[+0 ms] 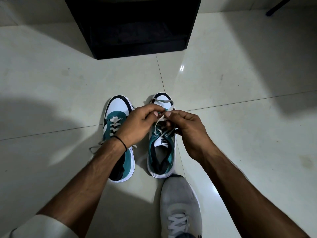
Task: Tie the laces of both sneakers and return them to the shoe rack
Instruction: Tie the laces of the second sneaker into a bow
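Observation:
Two teal, white and black sneakers stand side by side on the tiled floor, toes pointing away from me. Over the right sneaker (161, 158) both hands work its pale laces (162, 102). My left hand (139, 125) pinches one strand and my right hand (187, 129) pinches the other, thumbs nearly touching above the tongue. A loop of lace lies across the toe cap. The left sneaker (118, 110) is partly covered by my left forearm; its laces (93, 148) trail loose on the floor at its left side.
A black shoe rack (137, 28) stands on the floor straight ahead, its inside dark. My own foot in a grey sneaker (180, 203) rests just behind the right sneaker. A dark furniture leg (276, 6) shows at the top right.

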